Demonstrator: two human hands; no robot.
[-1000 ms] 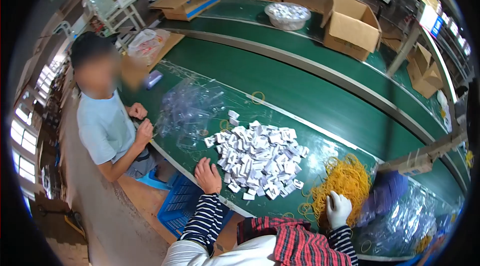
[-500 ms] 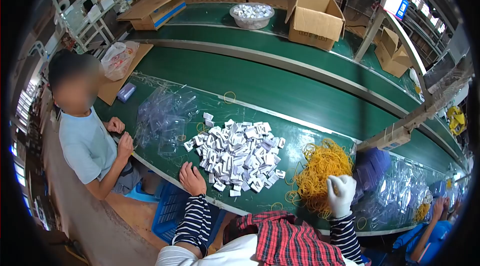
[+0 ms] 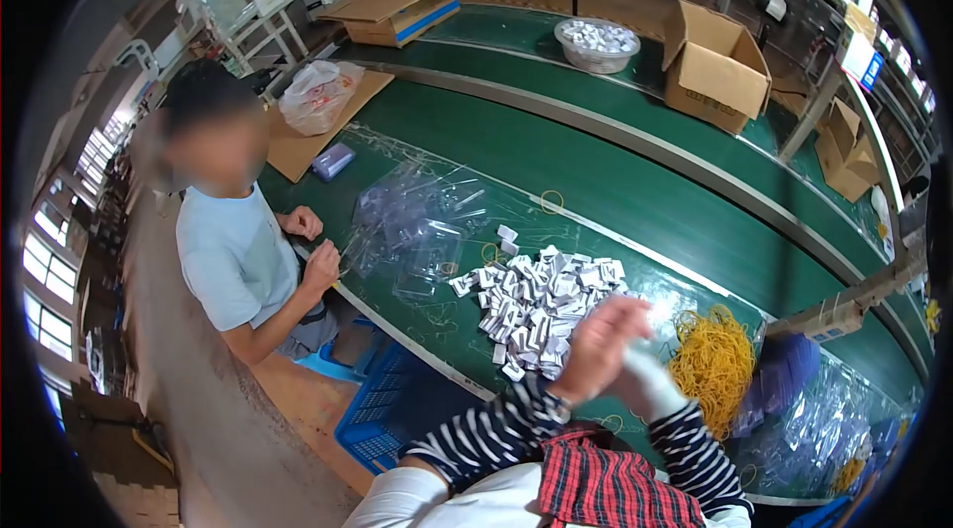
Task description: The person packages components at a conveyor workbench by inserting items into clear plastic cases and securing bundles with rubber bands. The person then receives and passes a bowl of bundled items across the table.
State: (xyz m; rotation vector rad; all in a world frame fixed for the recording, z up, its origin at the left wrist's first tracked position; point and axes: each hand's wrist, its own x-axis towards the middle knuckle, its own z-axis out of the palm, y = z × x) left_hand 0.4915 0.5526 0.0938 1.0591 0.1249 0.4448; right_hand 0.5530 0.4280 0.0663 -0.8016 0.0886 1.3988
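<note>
My left hand [image 3: 599, 347], bare, is raised over the near right side of a heap of small white pieces [image 3: 526, 308]. Motion smears its fingers, which point up and to the right. Close against it is my right hand [image 3: 650, 385] in a white glove, its fingers mostly covered by the left. Whether either hand holds anything does not show. Just right of the gloved hand lies a pile of yellow rubber bands [image 3: 711, 361]. A few loose bands, such as one yellow rubber band [image 3: 552, 201], are scattered on the green work surface [image 3: 645, 220].
Clear plastic sleeves [image 3: 412, 220] lie left of the heap, near a seated co-worker [image 3: 233, 250]. More clear plastic [image 3: 804, 419] and purplish sheets [image 3: 784, 374] are at right. Beyond stand a basket of white pieces [image 3: 598, 60] and an open carton [image 3: 720, 81]. A blue crate [image 3: 372, 429] sits below the edge.
My left hand has left the table edge and swung right and up to meet my gloved right hand, which has shifted away from the rubber bands. The view has turned left.
</note>
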